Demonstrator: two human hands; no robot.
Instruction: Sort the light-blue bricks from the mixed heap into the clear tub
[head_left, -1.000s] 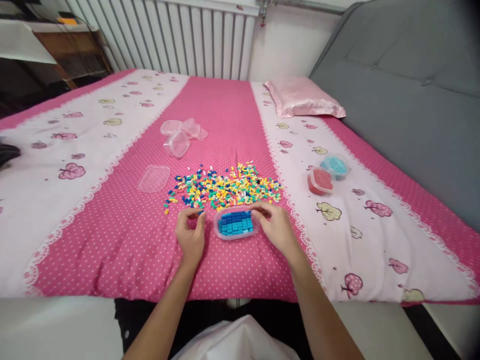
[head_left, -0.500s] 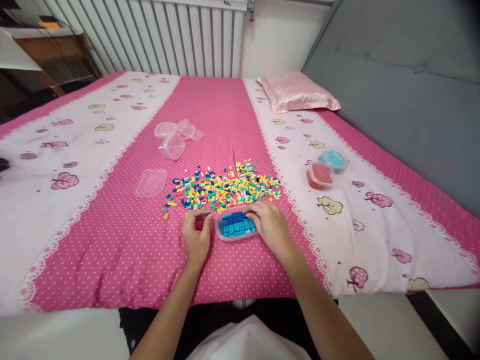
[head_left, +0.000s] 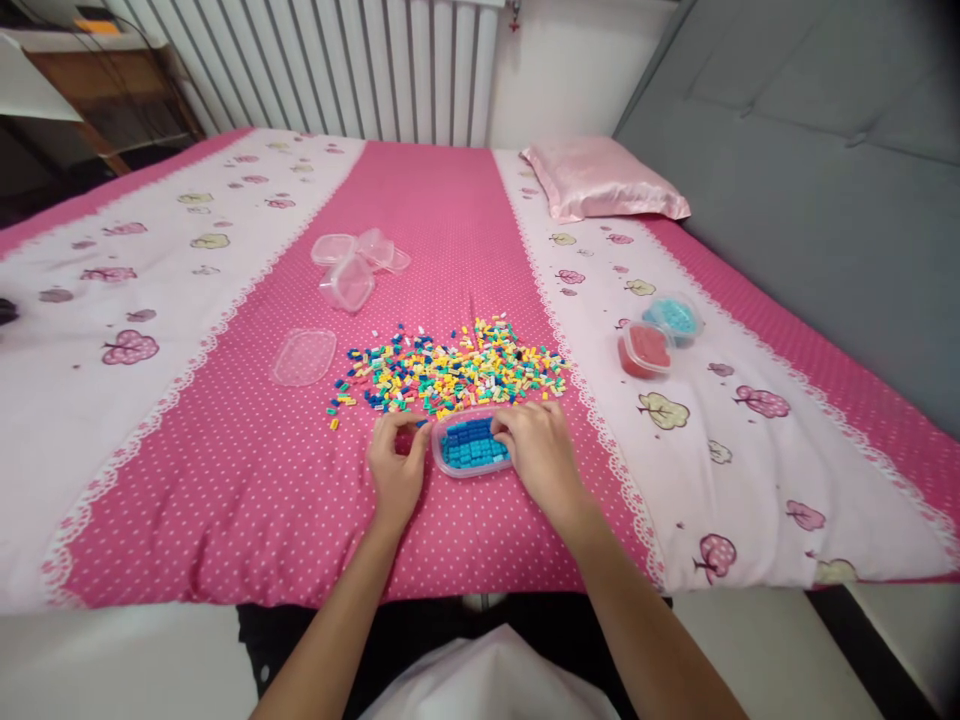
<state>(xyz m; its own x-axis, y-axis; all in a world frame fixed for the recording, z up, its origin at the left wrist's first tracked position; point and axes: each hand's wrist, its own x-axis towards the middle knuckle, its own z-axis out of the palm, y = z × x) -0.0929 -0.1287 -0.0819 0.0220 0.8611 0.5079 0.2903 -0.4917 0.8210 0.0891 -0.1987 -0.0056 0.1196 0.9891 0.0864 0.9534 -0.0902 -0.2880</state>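
Note:
A clear plastic box [head_left: 438,462] stands on the bed near its front edge. Small building bricks fill it in rows, dark blue [head_left: 466,432] at the back and light blue [head_left: 474,455] in front. Just left of the box, my left hand [head_left: 396,468] pinches a small dark blue brick [head_left: 421,424] between thumb and forefinger. My right hand [head_left: 541,456] reaches over the box's right end, its thumb and fingers closed together at the dark blue rows. Whatever those fingertips hold is hidden. Directly behind the box spreads a loose pile of mixed-colour bricks [head_left: 457,370].
Left of the pile lies a clear lid [head_left: 304,357]. Several empty clear containers [head_left: 350,283] are clustered farther back. To the right are a container of red bricks [head_left: 645,350] and one of light blue bricks [head_left: 675,318]. A pink pillow [head_left: 600,180] rests at the back right.
The camera view has shifted slightly. Both hands stay by the box in nearly the same pose, the left still with the blue brick.

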